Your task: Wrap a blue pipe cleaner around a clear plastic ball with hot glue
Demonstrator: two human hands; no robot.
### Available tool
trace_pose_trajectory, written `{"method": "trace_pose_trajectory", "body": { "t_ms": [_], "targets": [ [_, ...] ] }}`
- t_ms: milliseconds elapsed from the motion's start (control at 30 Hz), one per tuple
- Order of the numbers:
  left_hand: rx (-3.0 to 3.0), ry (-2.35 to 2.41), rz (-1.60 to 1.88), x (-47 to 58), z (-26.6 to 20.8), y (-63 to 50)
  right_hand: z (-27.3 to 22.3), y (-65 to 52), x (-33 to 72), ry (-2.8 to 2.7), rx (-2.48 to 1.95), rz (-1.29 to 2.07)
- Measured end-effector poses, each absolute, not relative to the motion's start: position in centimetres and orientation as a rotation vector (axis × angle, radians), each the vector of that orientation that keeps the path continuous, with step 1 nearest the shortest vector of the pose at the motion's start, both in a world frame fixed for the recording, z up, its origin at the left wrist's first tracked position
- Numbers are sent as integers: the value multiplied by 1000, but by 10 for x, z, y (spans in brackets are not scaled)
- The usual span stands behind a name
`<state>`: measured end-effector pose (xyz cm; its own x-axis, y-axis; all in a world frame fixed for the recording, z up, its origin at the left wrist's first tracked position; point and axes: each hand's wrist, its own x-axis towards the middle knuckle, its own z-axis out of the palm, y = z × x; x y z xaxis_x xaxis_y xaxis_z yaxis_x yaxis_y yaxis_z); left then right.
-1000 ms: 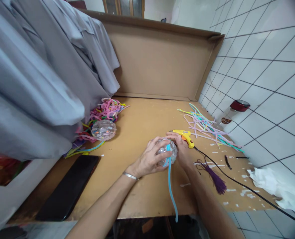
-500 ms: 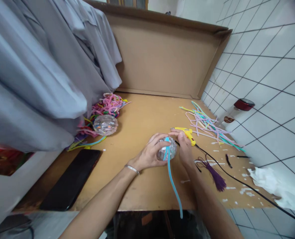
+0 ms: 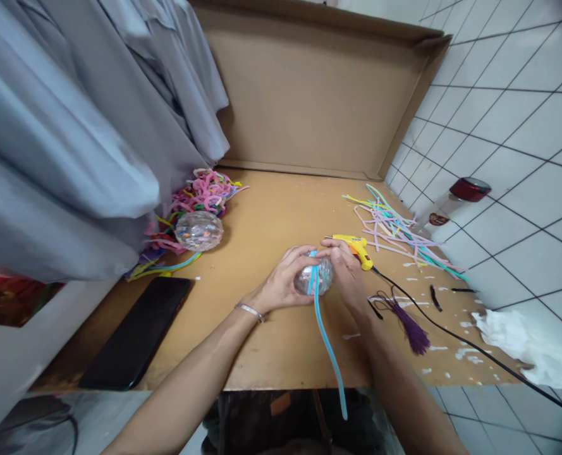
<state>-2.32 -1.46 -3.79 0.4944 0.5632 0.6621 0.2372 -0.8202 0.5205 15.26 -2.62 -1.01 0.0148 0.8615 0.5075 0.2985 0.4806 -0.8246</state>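
My left hand [image 3: 293,272] wraps round a clear faceted ball [image 3: 325,278], gripping its left side. A light-blue pipe cleaner [image 3: 327,338] lies over the front of the ball, and its long free end hangs down past the table's front edge. My right hand [image 3: 349,275] is at the ball's upper right, thumb and fingertips bent in against it; part of its grip is hidden. Just behind that hand lies a yellow glue gun [image 3: 356,248], its nozzle pointing left.
A second clear ball [image 3: 199,230] rests by a heap of coloured pipe cleaners [image 3: 209,193]. On the right lie loose pastel pipe cleaners [image 3: 389,224], a bottle [image 3: 444,212], purple thread [image 3: 411,328], a black cord [image 3: 456,344] and white tissue [image 3: 513,335]. A black phone [image 3: 138,335] lies left.
The right hand's fingers have come in from beside the ball to touch its upper right. The ball has shifted slightly left in view. The camera view has tilted a little.
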Motion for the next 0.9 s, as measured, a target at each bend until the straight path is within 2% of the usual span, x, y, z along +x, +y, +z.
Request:
{"method": "trace_pose_trajectory", "body": {
  "t_ms": [733,900],
  "targets": [
    [2172,679,1291,-22,-43,-12,-15,-29,150,-1636,-1065,624],
    [2232,671,1244,-24,-41,-14,-13,-28,149,-1513,-1035,624]
  ]
}}
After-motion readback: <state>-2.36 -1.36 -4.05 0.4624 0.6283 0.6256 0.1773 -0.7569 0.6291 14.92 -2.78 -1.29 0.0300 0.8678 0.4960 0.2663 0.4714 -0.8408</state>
